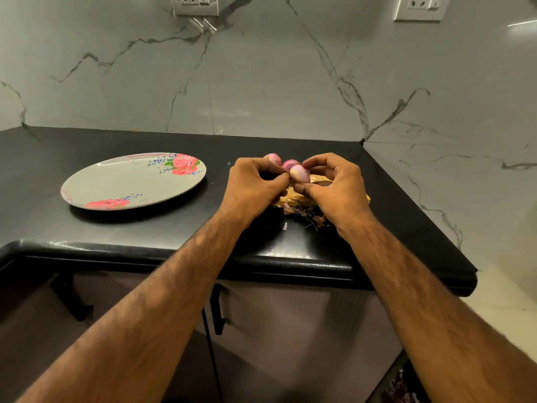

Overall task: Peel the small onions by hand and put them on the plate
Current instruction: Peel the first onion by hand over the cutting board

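Broadly, the head view looks down on a black stone countertop [122, 231], polished and faintly speckled, with a rounded front edge that catches the light. Behind it rises a wall [261, 82] of glossy pale marble slabs crossed by dark grey veins, with white sockets [195, 4] at the top edge. Below the counter stand matte grey-brown cabinet doors [290, 330] with slim black handles. On the left of the counter rests the plate [128, 184], an oval, smooth grey dish printed with pink roses and small blue sprigs at two places on its rim. Well to its right, both hands meet just above the surface. The right hand [337, 184] grips a small onion [300, 173] between curled thumb and forefinger; the bulb is oval and shiny, pale at one end and pink-purple at the other. The left hand [252, 187], fingers curled, pinches at that onion's left side. Just behind the hands lie two more onions [274, 158], round and glossy pink. Under the hands lies a crumpled yellow-brown sheet [321, 178], paper or skin I cannot tell, and dry papery scraps [305, 212] with wiry roots are scattered at its near edge.
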